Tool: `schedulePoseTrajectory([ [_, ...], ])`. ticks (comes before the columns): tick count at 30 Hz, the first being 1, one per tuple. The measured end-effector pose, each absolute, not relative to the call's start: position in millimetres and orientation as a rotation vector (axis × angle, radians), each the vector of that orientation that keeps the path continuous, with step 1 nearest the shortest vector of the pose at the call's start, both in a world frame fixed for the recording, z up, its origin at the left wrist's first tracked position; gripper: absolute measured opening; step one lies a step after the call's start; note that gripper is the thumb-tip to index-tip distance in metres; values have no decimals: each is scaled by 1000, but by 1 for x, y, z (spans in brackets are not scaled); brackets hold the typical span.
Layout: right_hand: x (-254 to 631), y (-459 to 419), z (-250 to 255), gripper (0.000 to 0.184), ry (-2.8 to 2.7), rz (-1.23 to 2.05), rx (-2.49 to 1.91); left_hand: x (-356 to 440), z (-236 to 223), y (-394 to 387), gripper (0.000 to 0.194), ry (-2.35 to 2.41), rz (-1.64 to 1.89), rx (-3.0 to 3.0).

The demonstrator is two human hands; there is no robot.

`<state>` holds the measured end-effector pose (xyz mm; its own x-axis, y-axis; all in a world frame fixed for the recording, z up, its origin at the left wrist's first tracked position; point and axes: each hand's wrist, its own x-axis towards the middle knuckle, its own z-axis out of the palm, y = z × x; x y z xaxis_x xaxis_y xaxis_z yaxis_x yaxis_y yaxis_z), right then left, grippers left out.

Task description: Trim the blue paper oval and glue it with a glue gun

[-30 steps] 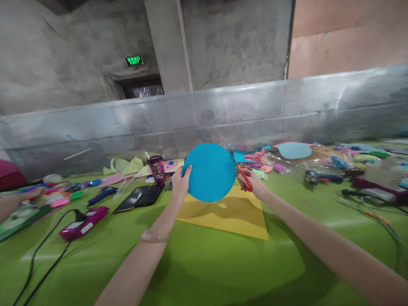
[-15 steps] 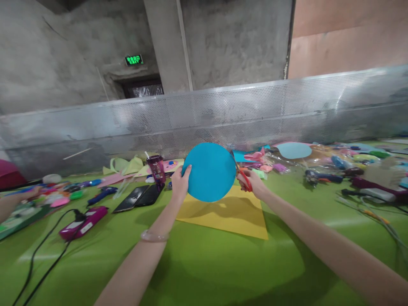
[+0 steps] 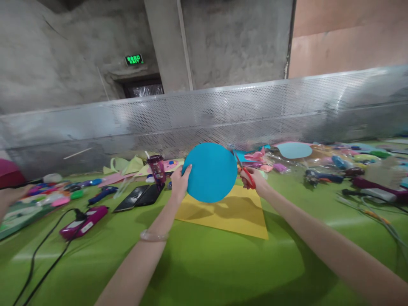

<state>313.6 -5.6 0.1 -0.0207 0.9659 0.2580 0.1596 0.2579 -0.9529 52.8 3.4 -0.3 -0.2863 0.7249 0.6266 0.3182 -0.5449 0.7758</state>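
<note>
A round sheet of blue paper (image 3: 210, 172) is held up in front of me, its face towards the camera. My left hand (image 3: 180, 182) pinches its left edge, thumb in front and fingers behind. My right hand (image 3: 256, 180) is closed round the red handles of a pair of scissors (image 3: 249, 178). The blades point up and left beside the paper's right edge; whether they touch it I cannot tell. Beneath the blue round, a yellow sheet of paper (image 3: 229, 219) lies flat on the green table (image 3: 236, 267).
Left of centre are a purple cup with a straw (image 3: 156, 170), two dark phones (image 3: 140, 199), a blue glue gun (image 3: 102, 194) and a magenta power strip (image 3: 84, 223) with cables. Another person's hand (image 3: 14, 196) is at far left. A light-blue paper piece (image 3: 295, 150) lies back right.
My right hand and the scissors have shifted slightly right, away from the paper's edge. The blue round has hardly moved. At far left the other person's hand has drawn back leftward.
</note>
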Motion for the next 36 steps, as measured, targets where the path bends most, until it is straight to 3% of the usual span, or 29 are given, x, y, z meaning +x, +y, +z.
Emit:
schedulePoseTrajectory([
  [36,318,-4,-1,17,-1540,934,-1152,55,2,0,29,1301,1883,1730],
])
